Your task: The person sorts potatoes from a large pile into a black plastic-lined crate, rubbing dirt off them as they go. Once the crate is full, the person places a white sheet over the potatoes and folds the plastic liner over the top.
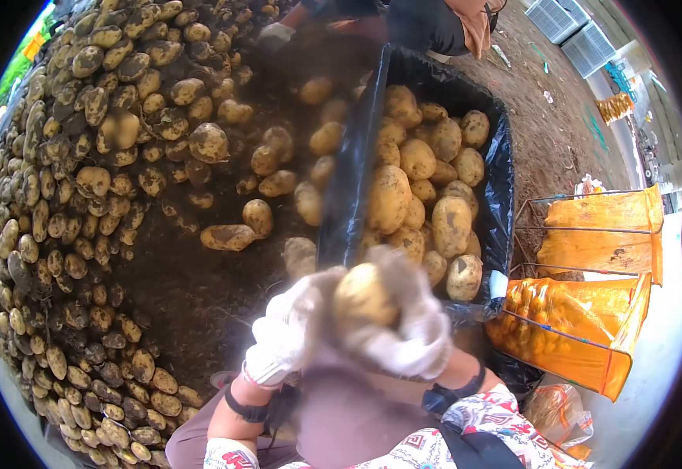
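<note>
The potato (366, 295) could slip and drop, probably through a loose grip in the gloves, and might bruise on others in the black-lined crate (503, 211) just beyond. The right hand (413, 332) curls its fingers around it; the left hand's (288, 324) blur beside it, their opening impossible to tell.

Yellow and Orange on Brown

The gloves (282, 332) were white with greyish smudges, the held potato (366, 294) yellow. The boxed potatoes (388, 199) were tan, mottled brown; their liner (349, 199) black. The heaped potatoes (208, 143) were tan blotched with dark brown, the sacks (599, 232) orange, the sleeves (491, 420) white with red and grey figures.
</note>
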The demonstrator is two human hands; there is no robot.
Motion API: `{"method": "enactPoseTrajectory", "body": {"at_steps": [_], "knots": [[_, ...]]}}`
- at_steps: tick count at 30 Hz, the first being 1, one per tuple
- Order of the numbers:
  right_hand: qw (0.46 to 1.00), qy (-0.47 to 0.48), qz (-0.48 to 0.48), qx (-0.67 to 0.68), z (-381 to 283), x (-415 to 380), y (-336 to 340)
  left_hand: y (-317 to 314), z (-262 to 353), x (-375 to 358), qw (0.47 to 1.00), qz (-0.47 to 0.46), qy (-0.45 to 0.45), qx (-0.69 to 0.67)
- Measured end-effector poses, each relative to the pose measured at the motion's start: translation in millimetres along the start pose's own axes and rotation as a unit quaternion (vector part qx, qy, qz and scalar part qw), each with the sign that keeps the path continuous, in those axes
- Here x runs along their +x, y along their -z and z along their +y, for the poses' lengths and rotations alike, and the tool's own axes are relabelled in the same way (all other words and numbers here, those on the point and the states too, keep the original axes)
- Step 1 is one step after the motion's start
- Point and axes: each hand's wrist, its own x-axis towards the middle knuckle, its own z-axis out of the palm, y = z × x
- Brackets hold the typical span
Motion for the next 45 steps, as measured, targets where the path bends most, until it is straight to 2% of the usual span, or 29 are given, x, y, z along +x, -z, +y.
{"method": "enactPoseTrajectory", "body": {"at_steps": [2, 4, 6, 7, 9, 10, 11, 12, 13, 14, 16, 17, 19, 21, 23, 25, 28, 30, 31, 32, 35, 36, 38, 39, 40, 41, 43, 45], "knots": [[0.986, 0.052, 0.035, -0.152, 6.1, 14.1, 21.1, 1.7, -26.7, -1.9, 0.997, 0.068, 0.007, -0.023], [0.983, -0.007, -0.017, -0.183, 33.5, 9.6, 31.1, 11.2, -44.2, -5.8, 0.990, 0.131, 0.051, -0.012], [0.915, -0.090, -0.228, -0.321, 56.7, 14.2, 17.2, 27.5, -86.7, -12.3, 0.973, 0.187, 0.121, -0.057], [0.914, -0.078, -0.212, -0.336, 77.6, -4.8, 5.6, 35.4, -97.0, -14.4, 0.962, 0.202, 0.173, -0.067], [0.915, -0.041, -0.238, -0.323, 82.4, 4.8, 17.2, 52.5, -129.1, -16.9, 0.947, 0.236, 0.213, -0.056], [0.933, -0.155, -0.244, -0.214, 81.6, 13.5, 28.2, 61.2, -153.5, -24.4, 0.937, 0.251, 0.238, -0.052], [0.928, -0.263, -0.242, -0.102, 84.4, 22.2, 41.7, 77.1, -193.1, -29.5, 0.913, 0.267, 0.280, -0.131], [0.947, -0.251, -0.134, -0.147, 81.9, 21.3, 48.1, 90.9, -214.0, -25.9, 0.909, 0.271, 0.294, -0.118], [0.952, -0.239, -0.024, -0.189, 79.3, 20.5, 54.4, 90.6, -211.6, -26.6, 0.916, 0.265, 0.300, -0.019], [0.960, -0.142, 0.018, -0.241, 69.4, 32.7, 53.7, 90.1, -208.2, -27.1, 0.912, 0.258, 0.307, 0.082], [0.946, 0.012, 0.076, -0.316, 73.2, 45.9, 37.5, 79.2, -205.4, -14.5, 0.897, 0.234, 0.252, 0.276], [0.925, -0.010, 0.048, -0.376, 57.9, 53.1, 15.8, 71.0, -202.8, -4.5, 0.876, 0.219, 0.220, 0.368], [0.943, -0.013, 0.084, -0.322, 95.2, 42.0, -25.1, 31.1, -143.3, 35.1, 0.888, 0.098, 0.297, 0.336], [0.957, -0.027, 0.097, -0.273, 107.5, 29.5, -34.4, 3.2, -173.4, 53.1, 0.853, 0.086, 0.333, 0.392], [0.959, -0.015, 0.103, -0.264, 110.4, 35.5, -29.3, -13.5, -190.5, 63.6, 0.838, 0.128, 0.320, 0.424], [0.957, -0.007, 0.091, -0.275, 109.0, 31.1, -33.9, -10.6, -200.7, 66.6, 0.843, 0.125, 0.355, 0.384], [0.955, -0.027, 0.097, -0.278, 105.8, 32.1, -35.9, -9.7, -251.5, 59.9, 0.866, 0.276, 0.259, 0.328], [0.953, -0.023, 0.104, -0.284, 109.9, 30.9, -35.9, -1.6, -245.4, 62.5, 0.882, 0.292, 0.343, 0.139], [0.953, -0.025, 0.098, -0.287, 109.5, 29.0, -35.7, -0.8, -243.9, 56.3, 0.873, 0.294, 0.386, 0.040], [0.953, -0.027, 0.092, -0.289, 108.7, 28.6, -36.6, 3.8, -232.6, 60.2, 0.862, 0.234, 0.434, 0.122], [0.950, -0.027, 0.087, -0.297, 107.7, 29.6, -35.9, 17.8, -219.7, 52.2, 0.863, 0.270, 0.405, -0.133], [0.949, -0.030, 0.076, -0.304, 104.9, 30.5, -34.2, 21.5, -226.5, 44.3, 0.853, 0.290, 0.347, -0.260], [0.964, -0.010, 0.078, -0.254, 86.2, 37.6, -34.4, 36.3, -228.1, 18.9, 0.812, 0.268, 0.288, -0.430], [0.972, -0.002, 0.077, -0.223, 73.7, 40.5, -35.9, 45.7, -208.0, 9.6, 0.782, 0.257, 0.254, -0.507], [0.974, 0.028, 0.051, -0.219, 59.9, 41.3, -35.3, 51.6, -184.9, -5.1, 0.812, 0.226, 0.203, -0.499], [0.985, 0.071, 0.028, -0.156, 48.2, 42.7, -38.6, 57.3, -165.8, -15.9, 0.792, 0.203, 0.170, -0.550], [0.994, 0.068, -0.045, -0.071, 18.8, 45.1, -52.5, 60.7, -135.3, -24.3, 0.746, 0.128, 0.100, -0.646], [0.997, 0.053, -0.051, 0.025, 5.5, 32.7, -75.5, 45.3, -91.0, -27.9, 0.853, 0.272, 0.153, -0.417]]}}
